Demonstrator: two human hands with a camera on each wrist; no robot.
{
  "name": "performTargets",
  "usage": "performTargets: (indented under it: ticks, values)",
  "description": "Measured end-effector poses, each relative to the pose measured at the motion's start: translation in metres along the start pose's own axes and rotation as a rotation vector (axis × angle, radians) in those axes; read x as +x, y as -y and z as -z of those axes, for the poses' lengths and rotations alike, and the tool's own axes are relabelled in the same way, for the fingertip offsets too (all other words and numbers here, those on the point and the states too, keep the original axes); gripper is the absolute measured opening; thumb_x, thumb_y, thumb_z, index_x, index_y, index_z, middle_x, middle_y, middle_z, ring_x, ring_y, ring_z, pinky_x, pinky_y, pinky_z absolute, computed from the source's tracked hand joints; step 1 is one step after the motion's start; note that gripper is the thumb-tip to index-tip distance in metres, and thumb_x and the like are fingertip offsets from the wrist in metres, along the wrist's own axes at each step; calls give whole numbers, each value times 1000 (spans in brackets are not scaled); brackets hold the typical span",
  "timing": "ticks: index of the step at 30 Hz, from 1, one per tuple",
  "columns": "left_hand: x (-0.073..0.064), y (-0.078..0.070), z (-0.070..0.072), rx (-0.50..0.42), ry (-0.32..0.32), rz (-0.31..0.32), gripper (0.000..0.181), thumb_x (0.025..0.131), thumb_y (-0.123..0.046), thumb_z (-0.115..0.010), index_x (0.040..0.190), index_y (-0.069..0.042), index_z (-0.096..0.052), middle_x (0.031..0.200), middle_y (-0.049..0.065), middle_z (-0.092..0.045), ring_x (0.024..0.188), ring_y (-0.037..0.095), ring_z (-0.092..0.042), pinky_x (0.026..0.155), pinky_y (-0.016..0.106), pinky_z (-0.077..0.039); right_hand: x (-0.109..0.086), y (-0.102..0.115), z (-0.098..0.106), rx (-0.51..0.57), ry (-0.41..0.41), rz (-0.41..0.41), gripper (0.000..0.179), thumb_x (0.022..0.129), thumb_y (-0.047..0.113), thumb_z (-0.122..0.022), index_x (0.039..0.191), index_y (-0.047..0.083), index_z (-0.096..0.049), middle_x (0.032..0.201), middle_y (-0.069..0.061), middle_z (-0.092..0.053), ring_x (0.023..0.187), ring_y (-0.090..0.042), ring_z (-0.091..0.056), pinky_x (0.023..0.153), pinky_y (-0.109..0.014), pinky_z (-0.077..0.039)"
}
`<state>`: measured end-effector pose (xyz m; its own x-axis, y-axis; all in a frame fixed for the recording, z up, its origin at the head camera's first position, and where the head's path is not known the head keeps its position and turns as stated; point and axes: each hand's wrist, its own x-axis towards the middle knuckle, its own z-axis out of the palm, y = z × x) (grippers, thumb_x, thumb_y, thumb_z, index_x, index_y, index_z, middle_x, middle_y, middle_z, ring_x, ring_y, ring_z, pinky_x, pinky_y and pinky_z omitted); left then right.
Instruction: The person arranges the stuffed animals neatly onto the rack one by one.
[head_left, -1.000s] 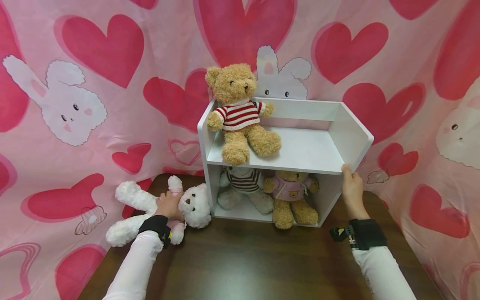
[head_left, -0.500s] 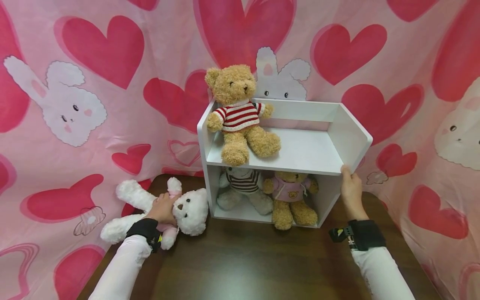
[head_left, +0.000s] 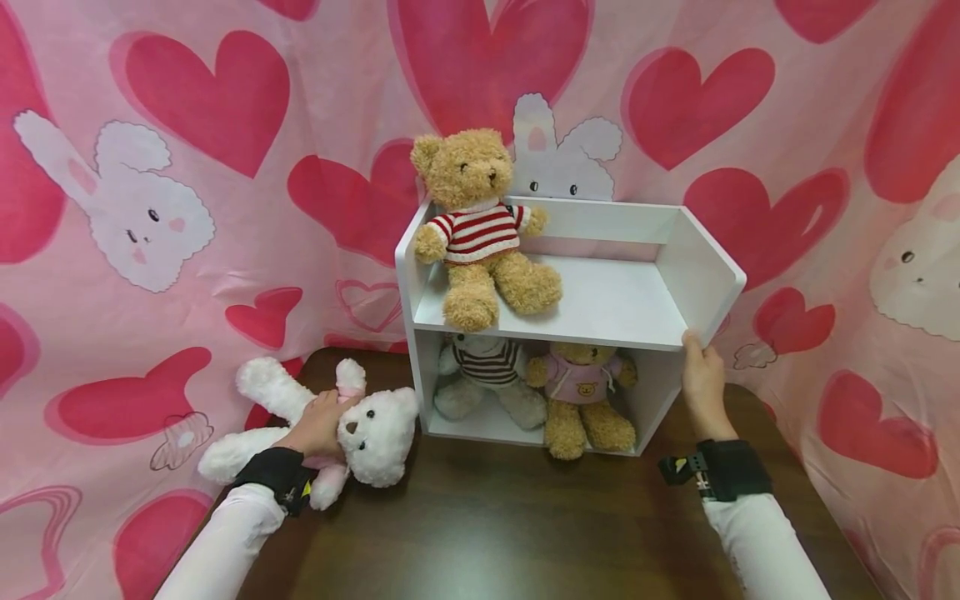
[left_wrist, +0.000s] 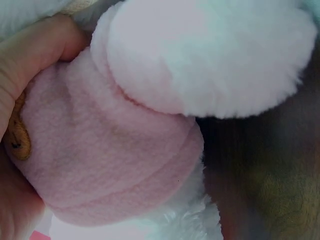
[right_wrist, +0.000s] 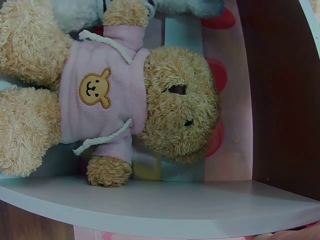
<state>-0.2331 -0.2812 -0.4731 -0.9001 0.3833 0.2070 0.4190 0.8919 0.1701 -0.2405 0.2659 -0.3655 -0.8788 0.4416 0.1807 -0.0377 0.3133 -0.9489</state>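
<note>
My left hand [head_left: 318,425] grips a white teddy bear [head_left: 378,437] by the middle of its body, left of the shelf. The bear lies on its back, head toward the shelf and legs pointing left. In the left wrist view, fingers [left_wrist: 40,45] wrap its pink top [left_wrist: 115,145], partly covering a brown patch. My right hand [head_left: 705,387] holds the right side panel of the white two-tier shelf [head_left: 607,287], thumb at the front corner of the middle board. A tan bear in a pink hoodie [right_wrist: 100,90] sits inside, just beyond that panel.
On the upper board sits a tan bear in a red-striped sweater [head_left: 480,233]. Below it, a pale plush in a dark-striped top [head_left: 491,367] sits beside the hoodie bear. The shelf stands on a dark wooden table [head_left: 480,517], before a pink heart-patterned cloth [head_left: 337,83].
My left hand has drawn the white bear slightly left and toward me, its head swinging nearer the table's front. My right hand and the shelf have stayed in place.
</note>
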Motion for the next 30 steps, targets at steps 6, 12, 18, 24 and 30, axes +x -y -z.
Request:
performTargets:
  ticks: [6, 12, 18, 24, 30]
  values:
    - [-5, -4, 3, -8, -27, -67, 84, 46, -38, -83, 119, -9, -54, 97, 20, -51, 98, 39, -45, 81, 54, -36, -1, 1, 0, 8, -2, 2, 61, 96, 40, -30, 135, -6, -35, 139, -23, -34, 124, -36, -31, 106, -49, -19]
    - [-12, -10, 5, -7, -53, -104, 77, 51, -34, -82, 118, -7, -56, 95, 19, -49, 98, 37, -45, 82, 53, -36, -2, 1, 0, 12, 8, -10, 61, 96, 40, -30, 136, -6, -35, 140, -22, -34, 125, -36, -30, 107, -49, -18]
    - [-16, -19, 9, -3, -53, -94, 88, 49, -34, -84, 125, -4, -52, 101, 21, -48, 103, 37, -42, 83, 53, -36, -1, 1, 0, 2, -4, 2, 60, 96, 39, -30, 135, -7, -36, 138, -24, -35, 123, -35, -32, 106, -48, -20]
    - [-17, -33, 16, -31, -109, -103, 90, 48, -36, -84, 126, -5, -51, 97, 19, -48, 100, 37, -43, 79, 52, -38, -2, 1, 0, 7, -3, 13, 59, 97, 38, -30, 135, -6, -35, 138, -24, -35, 122, -36, -32, 106, -50, -18]
    - [-18, -49, 18, -53, -136, -108, 91, 46, -38, -83, 126, -8, -51, 91, 15, -46, 93, 32, -43, 73, 44, -38, -1, 1, 0, -1, -3, 5, 60, 96, 39, -29, 137, -5, -34, 140, -22, -34, 125, -34, -31, 106, -48, -18]
